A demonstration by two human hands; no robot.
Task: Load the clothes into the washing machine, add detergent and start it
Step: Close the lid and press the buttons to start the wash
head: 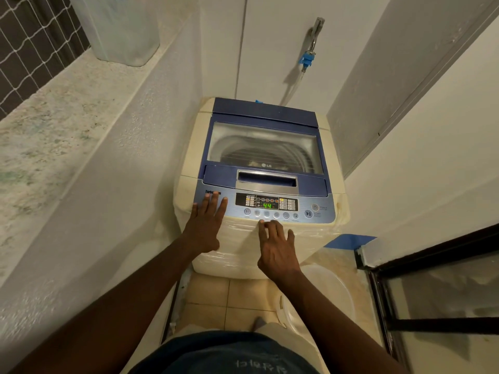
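A cream top-loading washing machine (189, 157) stands ahead with its blue glass lid (263, 143) down; the drum shows through the glass. Its control panel (267, 205) is lit and the green display reads 44. My left hand (206, 222) lies flat with straight fingers on the panel's left end. My right hand (276, 247) hovers at the machine's front edge, fingers relaxed, the forefinger tip just below the row of round buttons. The start/pause button (308, 213) sits at the panel's right. No clothes or detergent are clearly visible.
A white basin (324, 290) sits on the tiled floor to the machine's right. A tap with a blue hose fitting (307, 59) is on the back wall. A ledge with a translucent container (121, 28) runs along the left; a dark-framed glass door (432, 292) is at right.
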